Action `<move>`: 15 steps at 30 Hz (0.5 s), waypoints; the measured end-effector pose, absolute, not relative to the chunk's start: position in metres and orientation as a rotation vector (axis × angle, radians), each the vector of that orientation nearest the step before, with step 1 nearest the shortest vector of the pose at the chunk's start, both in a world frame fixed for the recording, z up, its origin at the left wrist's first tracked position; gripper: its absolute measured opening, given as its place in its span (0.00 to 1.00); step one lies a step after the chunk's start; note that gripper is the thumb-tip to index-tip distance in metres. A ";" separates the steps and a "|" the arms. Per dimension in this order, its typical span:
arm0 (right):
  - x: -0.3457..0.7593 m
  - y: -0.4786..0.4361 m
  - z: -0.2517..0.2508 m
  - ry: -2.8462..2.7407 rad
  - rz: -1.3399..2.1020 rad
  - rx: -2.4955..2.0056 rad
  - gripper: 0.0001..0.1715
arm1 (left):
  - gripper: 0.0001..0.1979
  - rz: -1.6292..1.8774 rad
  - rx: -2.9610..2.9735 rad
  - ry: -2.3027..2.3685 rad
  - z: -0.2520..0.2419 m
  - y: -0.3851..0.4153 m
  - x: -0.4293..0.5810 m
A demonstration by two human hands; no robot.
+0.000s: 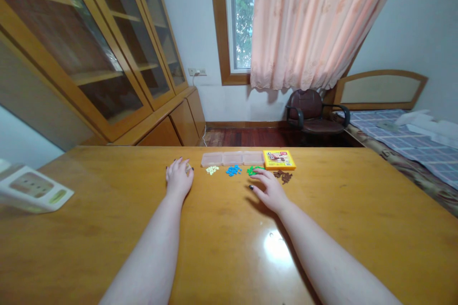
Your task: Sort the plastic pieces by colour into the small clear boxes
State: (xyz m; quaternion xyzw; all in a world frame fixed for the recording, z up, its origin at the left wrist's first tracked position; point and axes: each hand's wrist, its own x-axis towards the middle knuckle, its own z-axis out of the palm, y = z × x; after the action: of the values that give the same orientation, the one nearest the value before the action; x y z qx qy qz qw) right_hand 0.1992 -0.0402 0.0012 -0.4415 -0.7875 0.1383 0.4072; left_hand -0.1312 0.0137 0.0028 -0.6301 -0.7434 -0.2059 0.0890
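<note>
My left hand (179, 178) rests on the wooden table, fingers spread, left of the small piles. Something small and pale shows between its index finger and thumb; I cannot make out what it is. Over the table hovers my right hand (271, 191), fingers apart, its fingertips by the pile of green pieces (253, 170) and partly covering it. To the left lie a pile of blue pieces (234, 170) and one of pale yellow pieces (212, 170). Brown pieces (285, 177) lie just beyond my right hand, in front of a yellow box (279, 159).
Behind the piles stands a clear plastic tray (232, 157) with three compartments. A white container (34, 188) is at the table's left edge. Past the table (222, 248) are a glass-door cabinet (107, 47), an armchair (309, 109) and a bed (418, 136).
</note>
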 end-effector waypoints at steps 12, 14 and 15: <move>0.200 -0.039 -0.001 -1.986 0.355 -1.104 0.16 | 0.30 -0.263 -2.433 -2.033 -0.005 0.006 -0.091; 0.200 -0.038 -0.002 -1.984 0.353 -1.102 0.16 | 0.30 -0.283 -2.433 -2.043 -0.006 0.007 -0.094; 0.200 -0.038 -0.002 -1.986 0.352 -1.101 0.15 | 0.30 -0.296 -2.434 -2.039 -0.006 0.007 -0.094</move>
State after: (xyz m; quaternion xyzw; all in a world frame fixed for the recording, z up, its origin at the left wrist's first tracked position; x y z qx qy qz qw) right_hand 0.2000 -0.0381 -0.0018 -0.4372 -0.7886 0.1396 0.4093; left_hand -0.0941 0.0070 -0.0058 -0.7631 -0.6391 -0.0929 -0.0236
